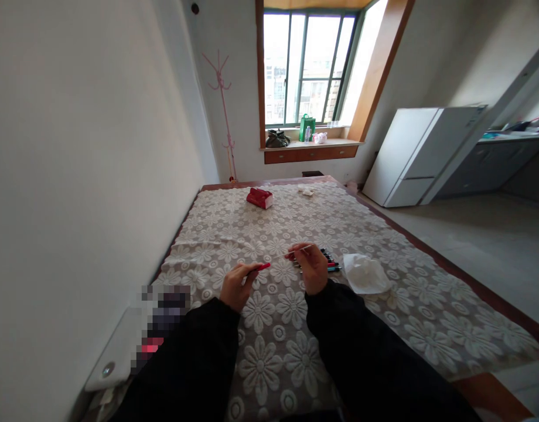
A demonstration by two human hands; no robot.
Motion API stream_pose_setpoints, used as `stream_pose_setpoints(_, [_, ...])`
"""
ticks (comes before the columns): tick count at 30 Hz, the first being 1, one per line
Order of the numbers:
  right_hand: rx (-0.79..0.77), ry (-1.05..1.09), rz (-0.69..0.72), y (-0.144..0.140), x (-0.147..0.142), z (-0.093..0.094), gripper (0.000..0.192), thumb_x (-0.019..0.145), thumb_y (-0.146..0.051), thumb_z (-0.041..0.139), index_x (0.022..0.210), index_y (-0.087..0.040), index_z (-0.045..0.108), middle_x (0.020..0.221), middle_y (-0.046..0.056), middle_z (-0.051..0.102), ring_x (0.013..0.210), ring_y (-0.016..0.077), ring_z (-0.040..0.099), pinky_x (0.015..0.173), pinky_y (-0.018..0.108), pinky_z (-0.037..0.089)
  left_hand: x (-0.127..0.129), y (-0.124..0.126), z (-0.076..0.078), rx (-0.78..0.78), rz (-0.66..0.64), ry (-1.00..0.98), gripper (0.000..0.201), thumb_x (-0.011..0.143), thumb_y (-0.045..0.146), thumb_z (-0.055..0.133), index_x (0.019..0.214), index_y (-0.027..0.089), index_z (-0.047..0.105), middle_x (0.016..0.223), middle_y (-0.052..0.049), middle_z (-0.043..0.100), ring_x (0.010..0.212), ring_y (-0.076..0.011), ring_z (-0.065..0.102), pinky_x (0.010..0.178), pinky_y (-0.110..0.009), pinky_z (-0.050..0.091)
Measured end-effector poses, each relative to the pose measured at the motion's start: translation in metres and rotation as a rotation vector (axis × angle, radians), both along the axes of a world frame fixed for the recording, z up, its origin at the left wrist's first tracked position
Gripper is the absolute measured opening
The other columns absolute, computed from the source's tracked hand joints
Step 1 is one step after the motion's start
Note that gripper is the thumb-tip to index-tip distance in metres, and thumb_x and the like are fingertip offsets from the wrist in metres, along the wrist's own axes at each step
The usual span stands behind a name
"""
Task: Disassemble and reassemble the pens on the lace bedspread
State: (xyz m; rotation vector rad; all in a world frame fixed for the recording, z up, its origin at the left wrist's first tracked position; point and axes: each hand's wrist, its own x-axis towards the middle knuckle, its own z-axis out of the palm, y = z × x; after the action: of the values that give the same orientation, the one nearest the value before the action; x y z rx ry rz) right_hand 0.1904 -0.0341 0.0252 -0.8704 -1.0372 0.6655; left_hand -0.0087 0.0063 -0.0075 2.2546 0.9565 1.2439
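Fingers of the left hand (236, 287) are pinched closed on a slim red piece (263, 266), which juts toward two o'clock above the flowered cloth (258, 363) covering the table (443, 263). The right hand (313, 269) has its fingers nearly together on a thin white stick (301, 251), its free end pointing toward nine o'clock, near the red piece but apart from it. At three o'clock from the right hand, just beside it, lie several pens (333, 269), with a crumpled white bag (366, 274) beyond; a red box (259, 198) sits between twelve and one o'clock from the left hand. The stick, so lightly gripped, could twist or drop if the pinch slackens. A swing of the right hand toward three o'clock could knock the pens and scatter them.
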Motion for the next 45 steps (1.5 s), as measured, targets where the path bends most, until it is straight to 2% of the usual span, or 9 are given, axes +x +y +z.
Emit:
stream_pose_setpoints(6, [-0.08,-0.143,0.15,-0.001,-0.007,-0.009,0.015,0.084,-0.036,0.063,0.087,-0.021,0.063,0.082,0.004,0.068,0.074,0.0177,0.064,0.071,0.034,0.053,0.0,-0.001,0.001,-0.012,-0.033,-0.001,0.019,0.091,0.026,0.052,0.104,0.024,0.066,0.097,-0.003,0.073,0.087,-0.0162,0.068,0.079,-0.029,0.055])
stream_pose_setpoints(9, [-0.052,-0.247,0.13,-0.001,-0.01,-0.012,0.011,0.084,-0.032,0.064,0.085,-0.021,0.066,0.091,0.006,0.068,0.087,0.0198,0.064,0.079,0.035,0.052,-0.001,-0.001,-0.001,-0.037,-0.052,-0.008,0.02,0.091,0.025,0.053,0.107,0.025,0.065,0.098,-0.002,0.073,0.086,-0.016,0.069,0.08,-0.029,0.056])
stream_pose_setpoints(11, [-0.051,-0.301,0.128,0.0,-0.01,-0.013,0.011,0.083,-0.032,0.065,0.082,-0.021,0.068,0.095,0.007,0.067,0.092,0.0209,0.062,0.079,0.034,0.052,-0.001,-0.002,-0.003,-0.058,-0.093,-0.01,0.021,0.091,0.026,0.054,0.109,0.025,0.064,0.099,-0.003,0.073,0.085,-0.0161,0.07,0.079,-0.029,0.056])
stream_pose_setpoints(16, [-0.153,-0.236,0.237,0.004,-0.009,-0.018,0.017,0.079,-0.037,0.068,0.082,-0.02,0.068,0.083,0.004,0.068,0.075,0.0176,0.063,0.066,0.03,0.052,0.0,-0.002,-0.002,-0.069,-0.11,-0.033,0.018,0.09,0.027,0.056,0.105,0.024,0.064,0.098,-0.003,0.073,0.087,-0.0166,0.07,0.081,-0.03,0.056])
stream_pose_setpoints(20, [-0.196,-0.205,0.259,0.004,-0.01,-0.02,0.019,0.078,-0.037,0.069,0.084,-0.019,0.068,0.071,0.002,0.067,0.065,0.0156,0.061,0.06,0.028,0.049,0.001,-0.003,0.0,-0.072,-0.103,-0.036,0.018,0.09,0.025,0.055,0.105,0.024,0.064,0.098,-0.003,0.073,0.088,-0.0159,0.069,0.081,-0.029,0.055])
stream_pose_setpoints(27, [-0.15,-0.271,0.229,0.004,-0.01,-0.02,0.016,0.08,-0.035,0.068,0.083,-0.02,0.07,0.078,0.003,0.068,0.071,0.0161,0.062,0.064,0.029,0.05,0.0,-0.005,0.0,-0.08,-0.109,-0.037,0.016,0.09,0.022,0.054,0.104,0.023,0.063,0.095,-0.001,0.073,0.085,-0.0141,0.068,0.079,-0.026,0.054])
stream_pose_setpoints(34, [-0.201,-0.224,0.279,0.002,-0.011,-0.019,0.017,0.078,-0.035,0.069,0.082,-0.018,0.069,0.068,0.001,0.066,0.061,0.0135,0.059,0.057,0.026,0.047,0.0,-0.003,0.0,-0.084,-0.076,-0.014,0.017,0.089,0.024,0.054,0.104,0.022,0.062,0.096,-0.003,0.071,0.085,-0.015,0.067,0.079,-0.028,0.054])
stream_pose_setpoints(39, [-0.19,-0.255,0.24,0.004,-0.011,-0.022,0.018,0.077,-0.035,0.069,0.083,-0.018,0.07,0.07,0.001,0.066,0.062,0.0134,0.059,0.059,0.025,0.048,-0.001,-0.002,0.002,-0.057,-0.139,0.025,0.019,0.09,0.021,0.052,0.104,0.022,0.064,0.096,-0.005,0.069,0.088,-0.016,0.064,0.079,-0.029,0.051])
stream_pose_setpoints(45, [-0.204,-0.277,0.322,0.005,-0.016,-0.028,0.017,0.077,-0.033,0.07,0.084,-0.018,0.07,0.079,0.003,0.07,0.068,0.0154,0.063,0.064,0.027,0.051,-0.001,-0.006,0.005,-0.098,-0.159,0.002,0.017,0.089,0.021,0.049,0.101,0.019,0.06,0.092,-0.006,0.066,0.086,-0.0172,0.062,0.079,-0.03,0.049])
